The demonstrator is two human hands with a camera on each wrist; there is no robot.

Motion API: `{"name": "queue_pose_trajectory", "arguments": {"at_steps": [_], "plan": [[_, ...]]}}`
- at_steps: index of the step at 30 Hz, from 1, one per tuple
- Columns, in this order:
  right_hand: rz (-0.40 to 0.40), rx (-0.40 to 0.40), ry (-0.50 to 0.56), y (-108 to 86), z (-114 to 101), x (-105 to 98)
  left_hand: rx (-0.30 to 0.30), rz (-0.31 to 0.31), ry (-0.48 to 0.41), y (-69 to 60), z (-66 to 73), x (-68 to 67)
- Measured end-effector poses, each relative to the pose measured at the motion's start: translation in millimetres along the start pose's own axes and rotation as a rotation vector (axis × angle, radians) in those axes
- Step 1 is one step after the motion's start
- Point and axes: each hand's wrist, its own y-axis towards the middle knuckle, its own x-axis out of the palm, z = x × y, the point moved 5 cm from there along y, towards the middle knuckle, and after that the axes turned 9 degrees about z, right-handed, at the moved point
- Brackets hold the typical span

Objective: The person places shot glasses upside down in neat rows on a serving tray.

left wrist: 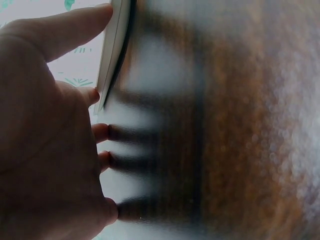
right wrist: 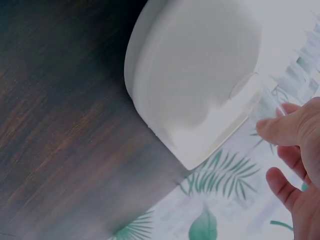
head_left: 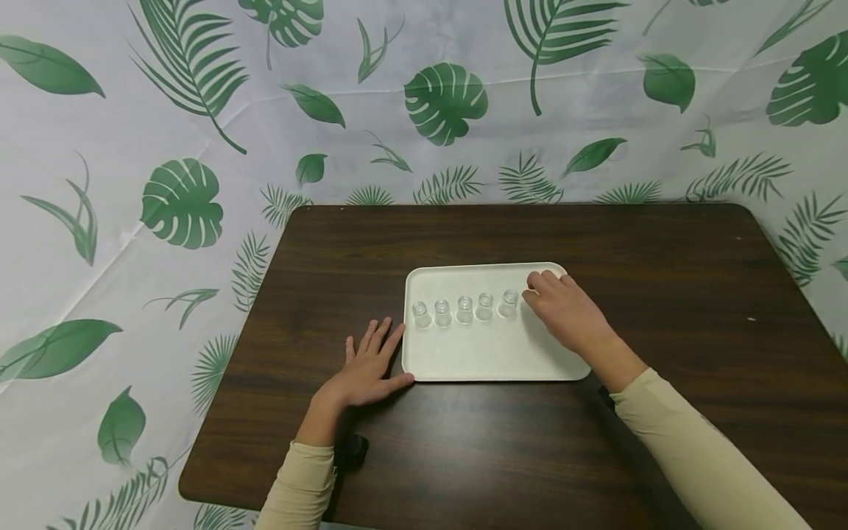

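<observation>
A cream tray (head_left: 486,361) bears several small clear glasses (head_left: 464,309) standing in a row from left to right. At the right end of that row, my right hand (head_left: 563,309) pinches another clear glass (right wrist: 267,95) between thumb and finger. That glass is hidden behind the hand in the head view. With its fingers spread, my left hand (head_left: 364,372) rests on the table, and its thumb and index fingertip touch the tray's left edge. In the left wrist view the left palm (left wrist: 50,135) shows beside the tray rim (left wrist: 112,50).
Under the tray is a dark brown wooden table (head_left: 464,456) with rounded corners. White cloth (head_left: 265,132) printed with green leaves hangs behind it and along the left side.
</observation>
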Motion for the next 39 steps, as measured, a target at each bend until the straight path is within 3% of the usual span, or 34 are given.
{"name": "queue_pose_trajectory", "arguments": {"at_steps": [13, 19, 33, 39], "plan": [[0.011, -0.032, 0.006, 2.9, -5, 1, -0.021, -0.006, 0.018, 0.8, -9.7, 6.0], [0.014, -0.027, 0.011, 2.3, -5, 1, -0.012, 0.001, 0.0, -1.0, -4.9, 2.1], [-0.037, 0.095, 0.102, -3.3, 5, -5, -0.029, -0.019, 0.022, 0.4, 0.7, -2.5], [0.0, 0.093, 0.121, -8.0, 11, -10, -0.031, -0.021, 0.013, 1.3, 0.4, -1.9]]}}
